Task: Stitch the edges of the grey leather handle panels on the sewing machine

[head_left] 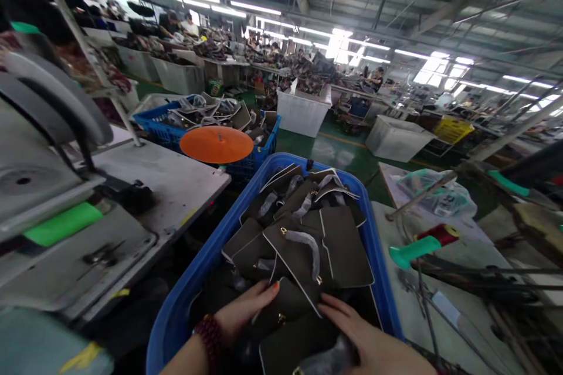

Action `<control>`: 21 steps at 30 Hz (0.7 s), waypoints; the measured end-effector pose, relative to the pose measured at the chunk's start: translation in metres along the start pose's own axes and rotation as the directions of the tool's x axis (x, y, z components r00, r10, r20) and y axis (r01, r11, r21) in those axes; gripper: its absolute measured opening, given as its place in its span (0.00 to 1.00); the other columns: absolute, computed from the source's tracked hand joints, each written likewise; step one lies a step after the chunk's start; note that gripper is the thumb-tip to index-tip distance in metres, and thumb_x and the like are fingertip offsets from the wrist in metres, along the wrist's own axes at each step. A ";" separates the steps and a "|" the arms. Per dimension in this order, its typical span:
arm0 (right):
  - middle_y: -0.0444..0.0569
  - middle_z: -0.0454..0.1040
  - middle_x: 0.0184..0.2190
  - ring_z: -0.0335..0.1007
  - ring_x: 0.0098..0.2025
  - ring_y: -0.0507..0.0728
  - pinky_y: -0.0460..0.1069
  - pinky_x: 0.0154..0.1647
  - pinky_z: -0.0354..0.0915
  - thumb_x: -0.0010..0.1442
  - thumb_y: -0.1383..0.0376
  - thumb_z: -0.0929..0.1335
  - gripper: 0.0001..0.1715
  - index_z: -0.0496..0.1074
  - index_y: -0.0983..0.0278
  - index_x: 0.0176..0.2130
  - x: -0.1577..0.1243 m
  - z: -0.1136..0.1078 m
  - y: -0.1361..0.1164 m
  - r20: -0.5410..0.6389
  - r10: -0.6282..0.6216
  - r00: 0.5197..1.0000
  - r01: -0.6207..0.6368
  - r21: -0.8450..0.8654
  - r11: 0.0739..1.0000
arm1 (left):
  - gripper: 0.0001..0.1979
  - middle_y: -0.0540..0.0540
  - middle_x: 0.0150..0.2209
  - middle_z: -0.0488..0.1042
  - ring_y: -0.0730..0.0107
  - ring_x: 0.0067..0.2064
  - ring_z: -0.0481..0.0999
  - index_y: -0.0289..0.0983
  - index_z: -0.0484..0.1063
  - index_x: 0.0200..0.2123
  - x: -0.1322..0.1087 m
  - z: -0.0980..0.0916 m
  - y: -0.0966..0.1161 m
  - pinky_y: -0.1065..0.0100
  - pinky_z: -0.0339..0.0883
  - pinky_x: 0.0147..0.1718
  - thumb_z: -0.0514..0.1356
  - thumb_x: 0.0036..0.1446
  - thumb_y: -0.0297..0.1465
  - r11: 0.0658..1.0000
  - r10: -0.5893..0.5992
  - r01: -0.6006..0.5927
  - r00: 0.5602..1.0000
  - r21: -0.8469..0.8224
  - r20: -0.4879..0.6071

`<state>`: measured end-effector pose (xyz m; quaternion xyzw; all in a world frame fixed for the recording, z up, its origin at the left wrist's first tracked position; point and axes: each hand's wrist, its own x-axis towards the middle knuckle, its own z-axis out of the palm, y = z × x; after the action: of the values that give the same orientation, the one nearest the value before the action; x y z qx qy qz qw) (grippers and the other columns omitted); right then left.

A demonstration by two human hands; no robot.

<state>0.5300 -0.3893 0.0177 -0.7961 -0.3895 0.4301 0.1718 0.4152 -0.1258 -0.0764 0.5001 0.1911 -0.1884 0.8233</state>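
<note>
Both my hands are low inside a blue plastic tub [378,252] heaped with dark brown handbag panels [345,246] that have pale edges. My left hand [244,310], with a beaded bracelet at the wrist, grips the left edge of a near bag panel [292,300] bearing a brass fitting. On the other side, my right hand [356,331] has its fingers closed at the edges of the near panels; its thumb is hidden. A plastic-wrapped handle [328,357] lies beside that hand. Another wrapped handle [308,240] with brass ends crosses a panel just ahead.
A sewing machine [39,187] on a table stands left, near an orange disc [216,144]. Behind is a blue crate [162,133] of similar pieces. At right, a worktable [389,287] holds a green thread cone [413,252]. White bins [303,108] stand farther back.
</note>
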 end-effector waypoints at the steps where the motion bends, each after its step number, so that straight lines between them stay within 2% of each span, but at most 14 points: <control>1: 0.56 0.42 0.71 0.40 0.71 0.64 0.55 0.70 0.42 0.48 0.50 0.75 0.59 0.51 0.64 0.69 -0.002 -0.008 0.003 0.012 -0.050 0.999 0.049 0.069 0.996 | 0.46 0.31 0.59 0.69 0.50 0.59 0.71 0.30 0.61 0.60 0.000 0.002 0.000 0.57 0.63 0.59 0.66 0.45 0.54 1.000 0.011 -0.011 1.000 0.021 0.008; 3: 0.55 0.42 0.71 0.38 0.71 0.62 0.56 0.70 0.41 0.55 0.45 0.71 0.53 0.50 0.63 0.69 0.001 -0.025 0.014 -0.075 -0.115 0.991 0.126 0.169 0.977 | 0.47 0.32 0.60 0.68 0.51 0.60 0.69 0.31 0.59 0.61 0.002 0.005 -0.002 0.58 0.60 0.60 0.71 0.43 0.48 0.997 0.038 -0.038 0.999 0.061 0.011; 6: 0.58 0.46 0.70 0.40 0.71 0.62 0.57 0.70 0.41 0.59 0.45 0.67 0.47 0.56 0.65 0.67 0.022 -0.029 0.035 -0.310 -0.043 0.950 0.083 0.116 0.990 | 0.48 0.33 0.58 0.71 0.50 0.58 0.71 0.33 0.60 0.60 0.009 0.006 -0.007 0.56 0.64 0.58 0.75 0.38 0.42 0.997 0.049 -0.051 0.998 0.054 0.030; 8: 0.60 0.48 0.69 0.41 0.71 0.62 0.58 0.70 0.41 0.61 0.45 0.66 0.46 0.55 0.68 0.67 0.044 -0.014 0.046 -0.388 -0.003 0.922 0.032 0.070 0.997 | 0.47 0.33 0.57 0.72 0.49 0.56 0.73 0.33 0.62 0.58 0.013 0.004 -0.012 0.56 0.67 0.55 0.76 0.35 0.40 0.999 0.029 -0.030 0.999 0.026 0.036; 10: 0.61 0.45 0.70 0.39 0.71 0.62 0.59 0.70 0.42 0.62 0.46 0.64 0.47 0.51 0.70 0.68 0.066 0.009 0.055 -0.402 0.002 0.916 0.032 0.078 0.996 | 0.43 0.34 0.55 0.74 0.50 0.54 0.75 0.33 0.67 0.55 0.016 0.003 -0.016 0.56 0.69 0.53 0.75 0.35 0.39 1.000 0.000 -0.001 0.998 0.012 0.063; 14: 0.64 0.42 0.70 0.37 0.71 0.64 0.60 0.70 0.44 0.62 0.49 0.63 0.46 0.51 0.74 0.68 0.093 0.057 0.063 -0.446 -0.024 0.895 0.041 0.027 0.999 | 0.35 0.38 0.47 0.80 0.52 0.51 0.77 0.33 0.75 0.48 0.020 0.008 -0.029 0.57 0.69 0.52 0.76 0.33 0.35 0.999 -0.047 0.043 0.980 0.023 0.191; 16: 0.63 0.45 0.69 0.41 0.71 0.65 0.60 0.69 0.47 0.63 0.50 0.61 0.43 0.54 0.73 0.67 0.100 0.077 0.065 -0.526 -0.023 0.850 0.040 0.021 0.999 | 0.31 0.41 0.44 0.81 0.54 0.48 0.79 0.33 0.76 0.45 0.023 0.015 -0.037 0.59 0.70 0.49 0.75 0.33 0.31 0.999 -0.029 0.021 0.986 0.050 0.166; 18: 0.63 0.51 0.68 0.47 0.69 0.66 0.62 0.67 0.51 0.64 0.50 0.60 0.39 0.58 0.71 0.65 0.105 0.091 0.067 -0.621 0.003 0.784 0.022 0.033 0.999 | 0.27 0.43 0.41 0.81 0.57 0.43 0.80 0.32 0.76 0.43 0.026 0.024 -0.045 0.61 0.71 0.44 0.72 0.34 0.26 0.996 0.031 -0.039 0.995 0.082 0.093; 21: 0.63 0.60 0.64 0.56 0.66 0.68 0.62 0.65 0.56 0.64 0.48 0.61 0.37 0.65 0.69 0.62 0.112 0.099 0.066 -0.711 0.009 0.704 0.054 0.066 0.996 | 0.23 0.44 0.37 0.81 0.59 0.39 0.79 0.30 0.76 0.41 0.026 0.037 -0.049 0.65 0.69 0.38 0.68 0.36 0.23 0.982 0.152 -0.153 0.988 0.108 0.023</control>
<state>0.5168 -0.3514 -0.1412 -0.8878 -0.2850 0.1041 0.3460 0.4170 -0.1835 -0.1104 0.5562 0.1356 -0.1387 0.8081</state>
